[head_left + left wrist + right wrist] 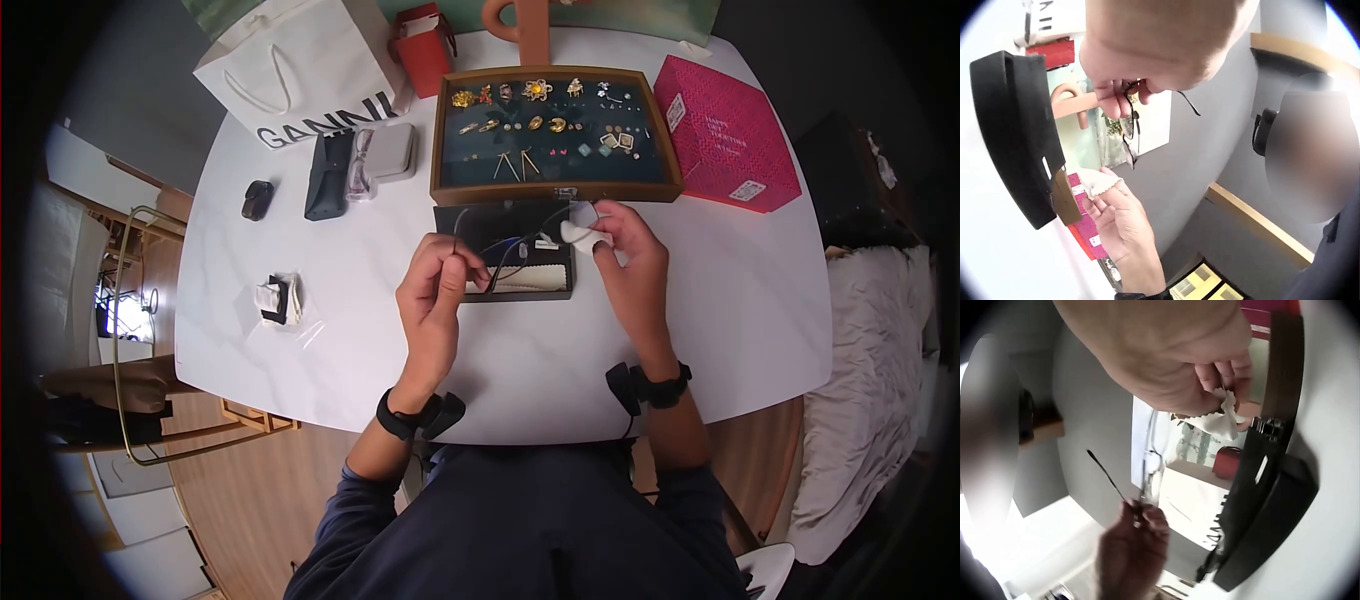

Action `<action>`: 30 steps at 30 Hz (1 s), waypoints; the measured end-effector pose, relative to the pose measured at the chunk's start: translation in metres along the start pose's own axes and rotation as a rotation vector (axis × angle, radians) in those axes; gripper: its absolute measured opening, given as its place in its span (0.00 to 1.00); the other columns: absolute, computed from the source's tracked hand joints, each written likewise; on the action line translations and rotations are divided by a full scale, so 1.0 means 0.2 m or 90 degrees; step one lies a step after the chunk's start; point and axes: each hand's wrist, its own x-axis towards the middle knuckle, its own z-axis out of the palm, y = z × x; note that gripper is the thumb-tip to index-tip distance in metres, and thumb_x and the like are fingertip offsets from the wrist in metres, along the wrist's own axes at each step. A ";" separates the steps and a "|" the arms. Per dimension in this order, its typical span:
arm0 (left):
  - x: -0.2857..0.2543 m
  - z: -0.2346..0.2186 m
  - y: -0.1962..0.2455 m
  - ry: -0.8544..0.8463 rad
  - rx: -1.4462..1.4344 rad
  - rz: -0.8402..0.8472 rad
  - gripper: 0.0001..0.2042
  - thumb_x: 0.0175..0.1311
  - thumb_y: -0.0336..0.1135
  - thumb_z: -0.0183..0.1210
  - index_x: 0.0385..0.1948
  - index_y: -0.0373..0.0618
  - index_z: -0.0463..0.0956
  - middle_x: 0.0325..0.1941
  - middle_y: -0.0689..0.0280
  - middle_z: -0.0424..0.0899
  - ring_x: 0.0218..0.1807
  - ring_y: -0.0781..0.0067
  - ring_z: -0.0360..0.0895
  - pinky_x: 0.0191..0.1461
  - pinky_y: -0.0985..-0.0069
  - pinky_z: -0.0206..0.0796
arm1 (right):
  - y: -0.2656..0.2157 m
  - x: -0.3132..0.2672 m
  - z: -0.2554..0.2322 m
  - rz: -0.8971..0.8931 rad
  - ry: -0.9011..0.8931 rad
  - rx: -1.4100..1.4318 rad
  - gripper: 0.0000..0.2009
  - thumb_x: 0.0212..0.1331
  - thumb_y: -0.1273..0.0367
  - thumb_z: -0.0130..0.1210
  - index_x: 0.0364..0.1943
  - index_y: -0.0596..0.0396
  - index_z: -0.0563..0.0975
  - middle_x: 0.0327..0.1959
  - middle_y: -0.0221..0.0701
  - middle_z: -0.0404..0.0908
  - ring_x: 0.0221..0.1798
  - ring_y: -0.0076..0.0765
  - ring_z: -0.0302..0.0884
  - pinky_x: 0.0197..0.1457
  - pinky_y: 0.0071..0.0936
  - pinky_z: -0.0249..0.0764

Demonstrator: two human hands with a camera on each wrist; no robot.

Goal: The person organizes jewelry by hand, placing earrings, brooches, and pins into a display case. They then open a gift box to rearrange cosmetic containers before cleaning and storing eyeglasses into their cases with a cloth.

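Observation:
My left hand (432, 290) grips thin dark-framed eyeglasses (1137, 119) near one end, their lenses pointing toward the right hand and one temple sticking out free. Opposite it, my right hand (635, 275) pinches a small white cloth (1094, 182) with a scalloped edge, a short distance from the lenses. Below both hands an open black box (520, 297) lies on the table. Inside the box are a pale folded cloth (535, 278) with a zigzag edge and a dark blue item, partly hidden behind the glasses.
Behind the box stands a wooden jewelry case (560, 193), with a pink box (735, 150) to its right. A white paper bag (295, 70) and red box (423, 55) stand at the back. Eyeglass cases (327, 175) and a small wrapped bundle (280, 298) lie left.

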 end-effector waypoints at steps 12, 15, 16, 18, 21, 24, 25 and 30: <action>-0.01 0.09 0.05 -0.110 0.351 -0.053 0.14 0.76 0.24 0.52 0.58 0.37 0.79 0.36 0.66 0.82 0.32 0.79 0.73 0.38 0.79 0.69 | -0.11 -0.04 0.10 0.054 -0.113 0.435 0.25 0.67 0.84 0.49 0.69 0.63 0.67 0.54 0.33 0.80 0.55 0.22 0.79 0.56 0.22 0.76; -0.04 0.09 -0.02 -0.115 0.216 -0.148 0.08 0.77 0.25 0.51 0.50 0.34 0.78 0.33 0.62 0.83 0.31 0.77 0.77 0.38 0.78 0.71 | -0.20 -0.12 0.22 -0.002 -0.061 0.345 0.19 0.61 0.84 0.56 0.56 0.61 0.74 0.46 0.33 0.83 0.45 0.27 0.83 0.51 0.25 0.78; -0.04 0.10 -0.01 -0.106 0.084 -0.183 0.07 0.77 0.25 0.52 0.46 0.35 0.78 0.33 0.67 0.83 0.34 0.82 0.78 0.40 0.81 0.71 | -0.20 -0.13 0.24 -0.139 -0.014 0.193 0.17 0.58 0.85 0.58 0.52 0.60 0.76 0.44 0.34 0.83 0.42 0.32 0.84 0.48 0.27 0.79; -0.05 0.09 -0.07 -0.104 0.021 -0.173 0.07 0.76 0.24 0.52 0.48 0.37 0.78 0.37 0.70 0.84 0.38 0.84 0.79 0.43 0.82 0.71 | -0.24 -0.15 0.27 -0.310 0.026 0.023 0.14 0.51 0.85 0.60 0.41 0.57 0.81 0.41 0.38 0.83 0.39 0.46 0.84 0.41 0.34 0.80; -0.06 0.10 -0.11 -0.066 -0.222 -0.240 0.09 0.76 0.25 0.53 0.53 0.40 0.76 0.46 0.72 0.83 0.46 0.84 0.79 0.49 0.85 0.69 | -0.25 -0.14 0.27 -0.350 0.033 0.004 0.15 0.50 0.86 0.60 0.41 0.56 0.81 0.42 0.36 0.84 0.40 0.44 0.84 0.40 0.35 0.80; -0.02 0.15 0.01 -0.021 -0.358 -0.351 0.10 0.76 0.26 0.54 0.55 0.40 0.75 0.49 0.71 0.82 0.49 0.83 0.78 0.51 0.84 0.70 | -0.22 -0.14 0.27 -0.307 0.022 0.015 0.14 0.49 0.85 0.61 0.40 0.57 0.82 0.43 0.35 0.83 0.42 0.44 0.83 0.44 0.35 0.80; -0.03 0.15 -0.01 -0.008 -0.372 -0.350 0.10 0.76 0.26 0.54 0.55 0.40 0.75 0.49 0.69 0.83 0.48 0.83 0.78 0.51 0.83 0.70 | -0.21 -0.13 0.27 -0.305 0.017 0.005 0.13 0.49 0.85 0.62 0.40 0.57 0.82 0.43 0.35 0.83 0.43 0.43 0.83 0.45 0.35 0.80; -0.01 0.10 -0.10 0.136 -0.361 -0.278 0.09 0.77 0.26 0.54 0.54 0.41 0.75 0.46 0.65 0.83 0.47 0.78 0.80 0.52 0.79 0.73 | -0.20 -0.18 0.22 -0.435 -0.049 -0.139 0.12 0.48 0.83 0.65 0.39 0.60 0.82 0.44 0.34 0.81 0.46 0.42 0.81 0.48 0.36 0.80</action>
